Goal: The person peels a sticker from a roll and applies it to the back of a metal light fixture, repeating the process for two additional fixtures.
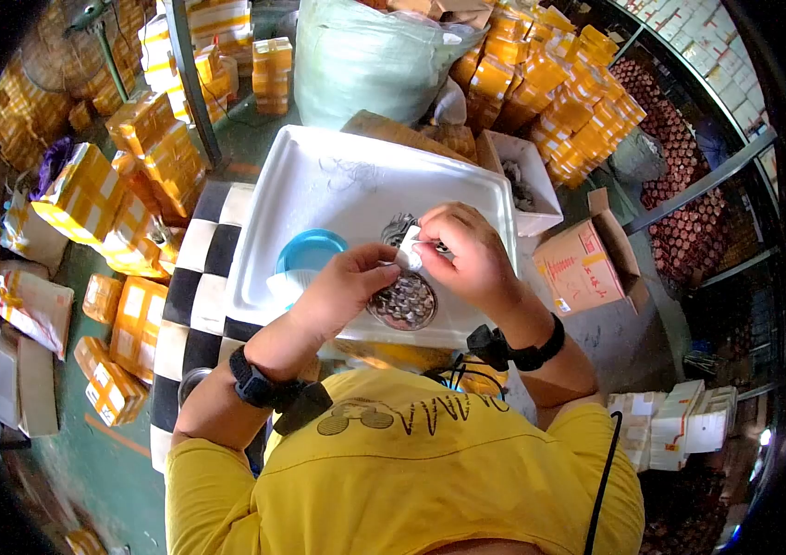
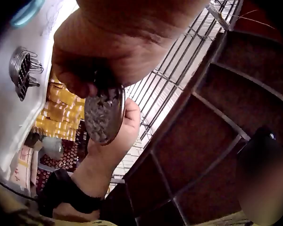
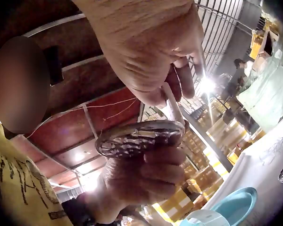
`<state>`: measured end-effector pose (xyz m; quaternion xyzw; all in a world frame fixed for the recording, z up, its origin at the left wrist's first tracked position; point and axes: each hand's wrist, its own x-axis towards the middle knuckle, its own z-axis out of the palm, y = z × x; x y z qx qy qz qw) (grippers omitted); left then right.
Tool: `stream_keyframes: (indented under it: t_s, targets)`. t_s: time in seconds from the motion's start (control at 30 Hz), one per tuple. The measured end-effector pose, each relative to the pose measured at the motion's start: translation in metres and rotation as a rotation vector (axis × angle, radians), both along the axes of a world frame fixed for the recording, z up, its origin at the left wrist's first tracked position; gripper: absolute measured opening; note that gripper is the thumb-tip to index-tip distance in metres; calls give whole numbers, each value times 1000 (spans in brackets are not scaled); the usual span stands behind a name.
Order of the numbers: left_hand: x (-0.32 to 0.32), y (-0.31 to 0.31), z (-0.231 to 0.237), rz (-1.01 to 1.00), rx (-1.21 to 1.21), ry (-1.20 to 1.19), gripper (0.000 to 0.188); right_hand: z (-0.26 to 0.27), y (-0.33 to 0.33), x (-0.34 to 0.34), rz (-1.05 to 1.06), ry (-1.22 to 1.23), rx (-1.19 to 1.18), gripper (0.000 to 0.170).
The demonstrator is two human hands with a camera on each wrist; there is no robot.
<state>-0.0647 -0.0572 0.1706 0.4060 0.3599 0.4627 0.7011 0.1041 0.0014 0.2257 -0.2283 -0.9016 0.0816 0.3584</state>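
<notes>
My left hand (image 1: 336,294) grips a round metal disc (image 1: 404,303) with a raised, patterned face and a thin rim. In the right wrist view the disc (image 3: 141,139) is tilted, the left fingers curled beneath it. Between the thumb and fingers of my right hand (image 1: 469,252) is a small white strip (image 3: 171,107), one end right at the disc's rim. Both hands are over a white tray (image 1: 273,199). Behind the right hand, more metal pieces with thin wire loops (image 2: 24,70) lie on the tray, partly hidden in the head view.
A blue round dish (image 1: 310,248) and a pale translucent piece (image 1: 289,285) sit at the tray's left. Beside the tray stand a white foam box (image 1: 541,208) and an open cardboard box (image 1: 585,264). Stacked taped parcels (image 1: 555,88) and a big pale green sack (image 1: 370,65) fill the back.
</notes>
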Motion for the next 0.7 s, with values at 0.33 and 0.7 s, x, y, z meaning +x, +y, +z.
stream_keyframes:
  t_s: [0.33, 0.7]
  targets:
    - [4, 6, 2, 128, 204, 415, 18, 3, -7, 1, -50, -40, 85, 17]
    - [6, 3, 6, 197, 230, 450, 16, -18, -8, 15, -72, 135, -586, 54]
